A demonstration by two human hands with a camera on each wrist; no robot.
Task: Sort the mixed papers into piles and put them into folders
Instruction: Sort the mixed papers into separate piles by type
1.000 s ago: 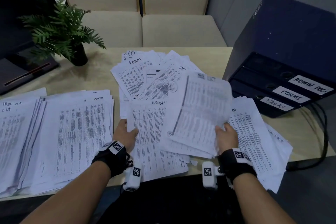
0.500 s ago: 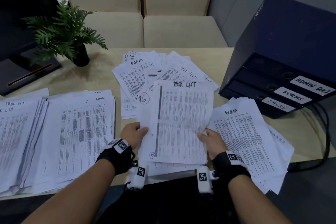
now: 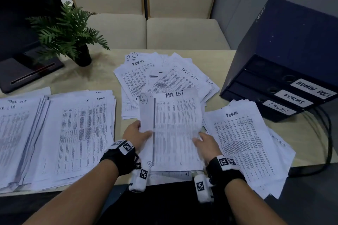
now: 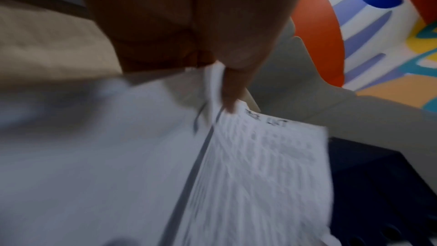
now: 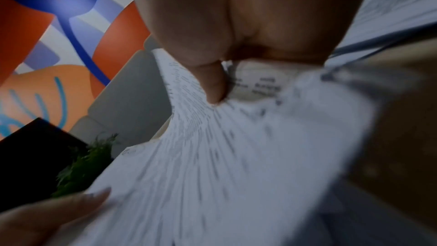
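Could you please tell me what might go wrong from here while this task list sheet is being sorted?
1. The FORM pile overhangs the near edge of the table beside the right hand; a brush from that arm could spill sheets to the floor.
2. The right hand bunches the TASK LIST sheet where it pinches; a tug from the left hand could crease or tear it.
3. The task list pile lies far left, past the admin pile; a misdrop there seems possible.

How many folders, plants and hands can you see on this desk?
Folders: 3 (ADMIN DOCS, FORMS, TASKS)
Potted plant: 1
Hands: 2 (left hand, right hand, both holding the TASK LIST sheets)
Total: 6
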